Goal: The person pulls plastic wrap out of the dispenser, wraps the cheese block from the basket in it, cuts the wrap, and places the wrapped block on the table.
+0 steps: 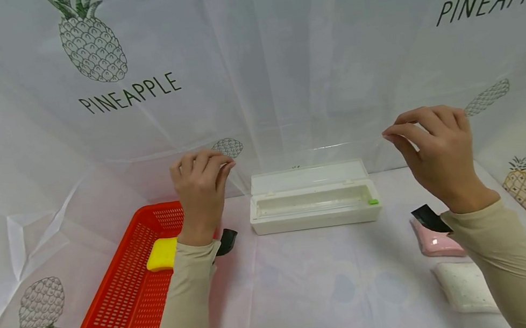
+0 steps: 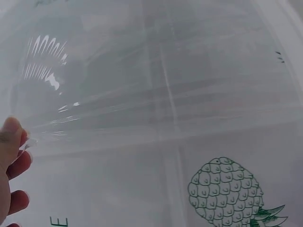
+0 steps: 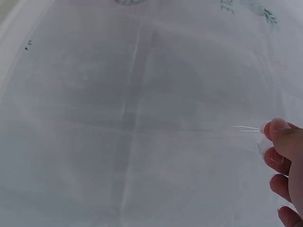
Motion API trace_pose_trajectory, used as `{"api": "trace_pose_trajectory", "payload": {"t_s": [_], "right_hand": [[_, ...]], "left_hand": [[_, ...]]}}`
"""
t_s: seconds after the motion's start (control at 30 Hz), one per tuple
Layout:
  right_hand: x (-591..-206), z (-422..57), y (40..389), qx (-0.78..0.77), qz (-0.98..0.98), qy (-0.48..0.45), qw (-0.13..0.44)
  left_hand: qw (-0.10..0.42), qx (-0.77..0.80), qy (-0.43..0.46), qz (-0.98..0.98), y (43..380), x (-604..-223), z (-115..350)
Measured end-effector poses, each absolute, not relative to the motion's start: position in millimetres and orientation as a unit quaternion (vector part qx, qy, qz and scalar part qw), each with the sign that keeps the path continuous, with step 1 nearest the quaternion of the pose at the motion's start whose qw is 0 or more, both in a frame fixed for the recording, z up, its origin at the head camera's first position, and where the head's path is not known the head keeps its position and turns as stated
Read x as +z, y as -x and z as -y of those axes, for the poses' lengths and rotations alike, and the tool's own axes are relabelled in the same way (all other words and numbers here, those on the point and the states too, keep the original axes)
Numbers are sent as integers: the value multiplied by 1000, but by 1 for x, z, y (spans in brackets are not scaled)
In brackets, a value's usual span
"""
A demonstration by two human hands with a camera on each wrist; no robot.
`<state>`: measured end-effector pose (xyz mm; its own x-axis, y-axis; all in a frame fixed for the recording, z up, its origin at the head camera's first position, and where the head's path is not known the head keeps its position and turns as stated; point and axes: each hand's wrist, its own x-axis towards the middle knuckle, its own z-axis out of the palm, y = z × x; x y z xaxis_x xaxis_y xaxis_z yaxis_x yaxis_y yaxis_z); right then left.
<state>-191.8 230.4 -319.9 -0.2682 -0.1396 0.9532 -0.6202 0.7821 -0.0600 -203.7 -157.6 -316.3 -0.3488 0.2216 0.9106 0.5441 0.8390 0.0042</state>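
A sheet of clear cling film (image 2: 52, 82) is stretched between my two raised hands, its glints and fine creases fanning out from the fingertips. My left hand (image 1: 200, 190) pinches one corner between thumb and forefinger. On the other side, my right hand (image 1: 437, 152) pinches the opposite corner the same way, with taut lines running from its fingertips in the right wrist view. Beyond and below the hands sits a white cling film dispenser box (image 1: 315, 219), lid (image 1: 308, 177) raised, with a small green piece (image 1: 373, 202) at its right end.
At the left lies a red perforated basket (image 1: 126, 288) containing a yellow block (image 1: 162, 254). Partly under the right forearm are a pink wrapped block (image 1: 437, 241) and a white wrapped block (image 1: 467, 287). A white pineapple-print sheet (image 1: 282, 75) hangs behind the table.
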Motion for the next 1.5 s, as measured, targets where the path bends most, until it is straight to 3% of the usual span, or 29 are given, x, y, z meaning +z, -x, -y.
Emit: {"api": "trace_pose_trajectory", "payload": {"t_s": [0.4,0.67,0.93,1.1,1.33,1.5], "right_hand": [[-314,-229,171,229,753,-253,563],[-323,-228,138,246,737,-297,555],[-338,-229,84,301,708,-459,444],[-359,-231,63,291,708,-529,366],[-445,-245,48,250,769,-538,240],[-499,-246,46,256,772,-547,199]], "left_hand": [[521,-183,242,798,188,-310,159],[470,-254,290,794,153,-323,170],[386,-323,371,780,106,-360,191],[245,-343,397,815,83,-391,209],[-34,-310,331,891,66,-442,217],[-145,-259,313,902,63,-477,209]]}}
